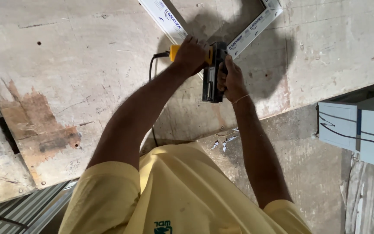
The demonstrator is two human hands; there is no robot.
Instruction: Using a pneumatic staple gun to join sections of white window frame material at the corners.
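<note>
From up here I see a power tool (212, 76) at about twelve o'clock from the yellow shirt (182, 190), resting on the worn workbench board (87, 78). It has a yellow rear grip and a black, boxy body that runs toward six o'clock, and a black cord (152, 65) leaves its yellow end at nine o'clock. My left hand (192, 54) is wrapped tight over the yellow grip; my right hand (231, 80) is clasped firmly on the black body at its three o'clock side.

Two white profile strips (252, 28) lie beyond the tool, one toward eleven o'clock, one toward one o'clock. Each carries a white film with dark blue print. Both run out of view at the top edge, and where they meet is covered by the hands and the tool.

At three o'clock sits a pale blue-white box (338, 125) with a dark cable over it, cut off by the edge. Small pale scraps (221, 143) lie on the floor at six o'clock of the tool; I cannot make out what they are. The tool's working end is hidden.
</note>
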